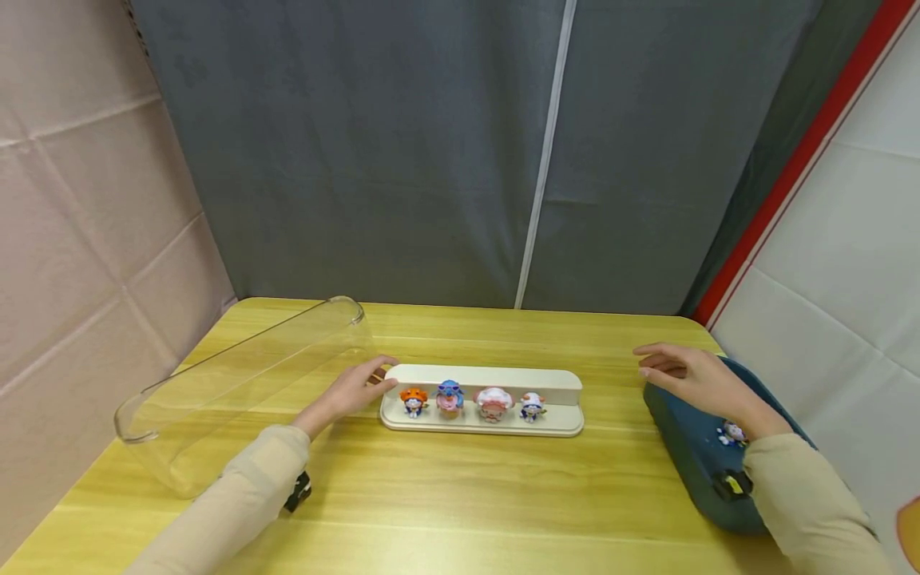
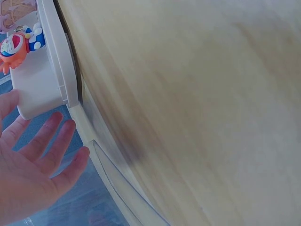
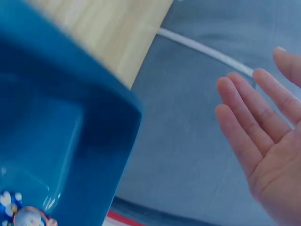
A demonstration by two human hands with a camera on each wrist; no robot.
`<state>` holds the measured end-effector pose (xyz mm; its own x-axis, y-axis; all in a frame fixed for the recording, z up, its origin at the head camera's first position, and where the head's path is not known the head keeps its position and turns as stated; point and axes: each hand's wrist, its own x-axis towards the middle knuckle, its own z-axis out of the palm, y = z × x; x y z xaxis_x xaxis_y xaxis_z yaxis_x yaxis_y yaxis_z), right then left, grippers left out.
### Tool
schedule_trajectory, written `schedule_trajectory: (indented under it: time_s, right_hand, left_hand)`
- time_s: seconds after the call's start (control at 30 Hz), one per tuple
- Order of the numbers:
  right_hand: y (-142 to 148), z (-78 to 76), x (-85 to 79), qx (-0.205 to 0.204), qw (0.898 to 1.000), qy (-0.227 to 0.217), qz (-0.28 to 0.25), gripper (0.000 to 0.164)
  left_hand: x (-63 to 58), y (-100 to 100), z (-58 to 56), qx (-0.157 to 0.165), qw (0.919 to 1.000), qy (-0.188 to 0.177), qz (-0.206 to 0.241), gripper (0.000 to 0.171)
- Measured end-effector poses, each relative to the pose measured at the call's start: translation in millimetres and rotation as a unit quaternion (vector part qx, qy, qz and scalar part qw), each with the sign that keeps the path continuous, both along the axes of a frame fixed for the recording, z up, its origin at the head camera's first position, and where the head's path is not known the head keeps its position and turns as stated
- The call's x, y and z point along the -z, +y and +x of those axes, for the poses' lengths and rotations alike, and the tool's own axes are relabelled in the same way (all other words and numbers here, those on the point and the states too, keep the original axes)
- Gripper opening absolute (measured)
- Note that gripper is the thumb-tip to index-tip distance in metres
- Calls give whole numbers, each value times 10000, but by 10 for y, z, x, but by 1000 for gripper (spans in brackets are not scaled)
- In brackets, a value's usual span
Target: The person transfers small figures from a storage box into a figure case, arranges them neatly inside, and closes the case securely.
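On the table stands a white stepped display base (image 1: 474, 375) with a row of several small figurines. From the left these are an orange-hatted one (image 1: 414, 402), a blue-capped one (image 1: 450, 398), a white-and-pink one (image 1: 493, 404) and a white-hatted one (image 1: 532, 406). My left hand (image 1: 359, 389) is at the base's left end, thumb and fingertips right at its edge, fingers spread in the left wrist view. My right hand (image 1: 691, 382), fingers relaxed and holding nothing, hovers over a blue bin (image 1: 668, 439). Inside the bin lies another small figurine (image 1: 731, 434).
A clear plastic cover (image 1: 244, 383) lies on the left of the wooden table (image 1: 503, 503). A grey curtain (image 1: 359, 160) hangs behind the table, with a pink wall covering (image 1: 79, 224) at the left and a white one (image 1: 841, 263) at the right.
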<state>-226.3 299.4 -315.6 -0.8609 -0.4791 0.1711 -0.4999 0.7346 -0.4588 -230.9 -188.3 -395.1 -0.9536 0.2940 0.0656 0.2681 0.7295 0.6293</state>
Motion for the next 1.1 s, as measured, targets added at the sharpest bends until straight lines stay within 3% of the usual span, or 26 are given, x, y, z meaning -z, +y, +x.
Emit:
schedule_trajectory:
  time_s: [0.23,0.83,1.1]
  right_hand:
    - [246,21,-30,179,9994,171,-245,33]
    - [688,112,191,906,9945,93,-512,35]
    - [900,78,303,1120,9905,157,-779,31]
  left_hand:
    - [12,-2,-10,8,10000,42,3,37]
    - [10,-4,-8,-16,10000,-46,48,37]
    - [21,-11,-12,-1,10000,-18,80,37]
